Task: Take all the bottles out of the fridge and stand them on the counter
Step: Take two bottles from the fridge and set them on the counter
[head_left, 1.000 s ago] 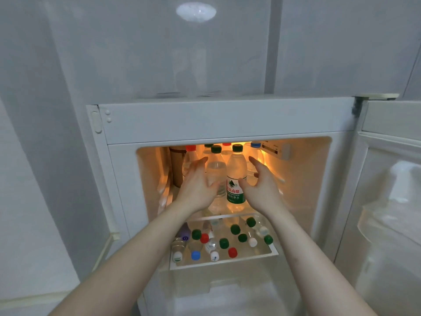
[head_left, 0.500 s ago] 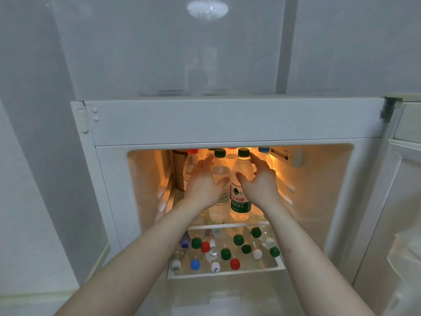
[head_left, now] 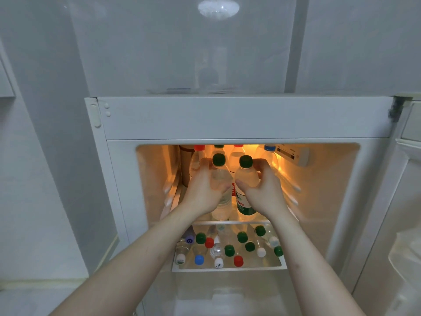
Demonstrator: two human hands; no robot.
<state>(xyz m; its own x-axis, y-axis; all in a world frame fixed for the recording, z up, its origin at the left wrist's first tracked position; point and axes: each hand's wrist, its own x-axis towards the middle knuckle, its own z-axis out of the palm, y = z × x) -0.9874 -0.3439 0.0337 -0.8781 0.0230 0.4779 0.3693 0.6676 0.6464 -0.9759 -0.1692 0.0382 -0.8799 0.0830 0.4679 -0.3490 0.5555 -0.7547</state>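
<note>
Inside the lit fridge (head_left: 227, 119), two clear green-capped water bottles stand at the front of the upper shelf (head_left: 230, 222). My left hand (head_left: 202, 190) grips the unlabelled left bottle (head_left: 219, 176) around its body. My right hand (head_left: 264, 190) grips the green-labelled right bottle (head_left: 246, 179), fingers curled behind its shoulder. Behind them stand several more bottles with red, green and blue caps, partly hidden. The lower shelf (head_left: 227, 269) holds several upright bottles with green, red, blue and white caps.
The fridge door (head_left: 407, 224) hangs open at the right. A brown cylindrical container (head_left: 184, 165) stands at the upper shelf's back left. A control panel (head_left: 293, 153) sits on the inner right wall. A white ledge (head_left: 41, 281) runs along the lower left.
Both hands have closed in from either side of the two front bottles and now wrap around them. The camera has moved closer to the fridge.
</note>
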